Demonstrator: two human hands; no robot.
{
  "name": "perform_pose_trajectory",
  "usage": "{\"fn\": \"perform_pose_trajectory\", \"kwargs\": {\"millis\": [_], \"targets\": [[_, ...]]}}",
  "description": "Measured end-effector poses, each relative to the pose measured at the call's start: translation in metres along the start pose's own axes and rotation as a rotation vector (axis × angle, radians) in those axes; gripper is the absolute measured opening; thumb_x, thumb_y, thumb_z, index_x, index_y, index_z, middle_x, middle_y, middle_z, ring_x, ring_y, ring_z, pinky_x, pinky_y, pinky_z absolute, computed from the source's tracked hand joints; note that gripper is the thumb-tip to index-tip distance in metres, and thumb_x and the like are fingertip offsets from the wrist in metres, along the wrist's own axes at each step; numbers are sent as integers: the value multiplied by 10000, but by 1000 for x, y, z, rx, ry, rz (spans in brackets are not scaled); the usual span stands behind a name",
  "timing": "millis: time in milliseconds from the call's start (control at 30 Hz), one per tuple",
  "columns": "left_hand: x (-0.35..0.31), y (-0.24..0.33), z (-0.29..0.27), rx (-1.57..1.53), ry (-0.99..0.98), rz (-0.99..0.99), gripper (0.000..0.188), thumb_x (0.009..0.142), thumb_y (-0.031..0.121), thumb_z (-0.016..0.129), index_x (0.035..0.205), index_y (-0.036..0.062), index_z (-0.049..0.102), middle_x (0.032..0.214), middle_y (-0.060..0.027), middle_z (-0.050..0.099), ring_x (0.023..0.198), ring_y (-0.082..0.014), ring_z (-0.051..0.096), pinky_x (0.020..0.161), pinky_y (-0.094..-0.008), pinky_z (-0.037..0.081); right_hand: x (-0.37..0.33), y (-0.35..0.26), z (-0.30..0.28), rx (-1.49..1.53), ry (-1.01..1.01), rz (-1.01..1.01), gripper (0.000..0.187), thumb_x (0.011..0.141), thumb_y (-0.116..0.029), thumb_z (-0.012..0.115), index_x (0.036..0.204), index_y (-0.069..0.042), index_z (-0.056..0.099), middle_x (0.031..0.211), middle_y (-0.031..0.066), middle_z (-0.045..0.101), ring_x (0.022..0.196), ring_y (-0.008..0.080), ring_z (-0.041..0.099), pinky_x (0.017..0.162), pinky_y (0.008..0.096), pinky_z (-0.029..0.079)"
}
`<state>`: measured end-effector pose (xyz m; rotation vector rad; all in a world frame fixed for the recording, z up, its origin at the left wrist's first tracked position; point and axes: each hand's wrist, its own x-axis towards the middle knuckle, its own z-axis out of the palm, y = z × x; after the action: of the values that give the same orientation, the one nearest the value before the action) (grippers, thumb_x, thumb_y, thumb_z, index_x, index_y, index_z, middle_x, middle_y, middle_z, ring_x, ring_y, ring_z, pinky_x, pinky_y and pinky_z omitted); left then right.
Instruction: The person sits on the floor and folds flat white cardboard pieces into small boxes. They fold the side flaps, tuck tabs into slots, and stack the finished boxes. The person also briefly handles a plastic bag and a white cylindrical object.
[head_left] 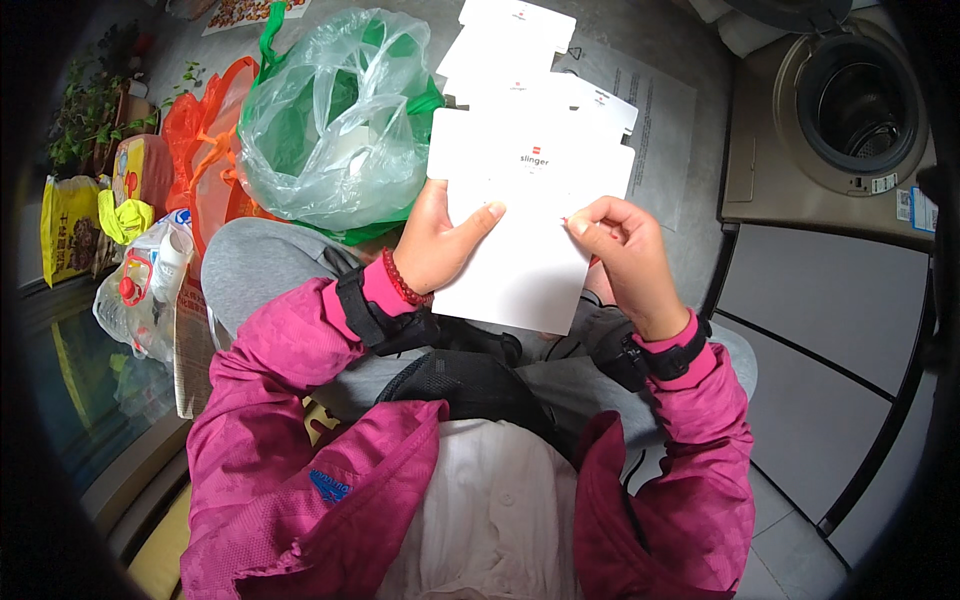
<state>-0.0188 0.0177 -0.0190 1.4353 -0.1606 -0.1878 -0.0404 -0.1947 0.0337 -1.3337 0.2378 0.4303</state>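
Held a flat white card out over grey-trousered legs, square-on and facing upward. Grasped its left side with the left hand, thumb laid across the face, fingers tucked behind. Curled the right hand at the opposite edge, thumb and forefinger together beside a tiny red spot. Could not tell whether pinching the card, the spot or both. Seemed to call for a firm, flat left hold (thumb pressure spread wide, to avoid a crease) and a light touch from the right fingertips alone, close to the edge. Saw, beyond the card, more white cards overlapping near a clear plastic bag nested in a green bag. Noted, at far right, a washing machine.
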Motion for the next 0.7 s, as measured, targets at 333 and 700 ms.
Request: {"fn": "perform_pose_trajectory", "kwargs": {"millis": [333, 700], "targets": [[7, -8, -7, -77, 63, -209, 387, 931, 118, 594, 1239, -21, 406, 1119, -102, 574, 971, -155, 584, 857, -306, 482, -2, -11, -16, -392, -31, 81, 95, 866, -98, 646, 883, -5, 636, 751, -28, 614, 620, 32, 553, 534, 185, 442], [20, -31, -21, -26, 5, -267, 134, 917, 156, 628, 921, 32, 576, 800, -14, 634, 703, -67, 567, 661, -212, 463, 105, 33, -190, -537, 621, -81, 116, 851, -153, 636, 819, -44, 612, 698, -25, 556, 585, 70, 490, 527, 231, 403]]}}
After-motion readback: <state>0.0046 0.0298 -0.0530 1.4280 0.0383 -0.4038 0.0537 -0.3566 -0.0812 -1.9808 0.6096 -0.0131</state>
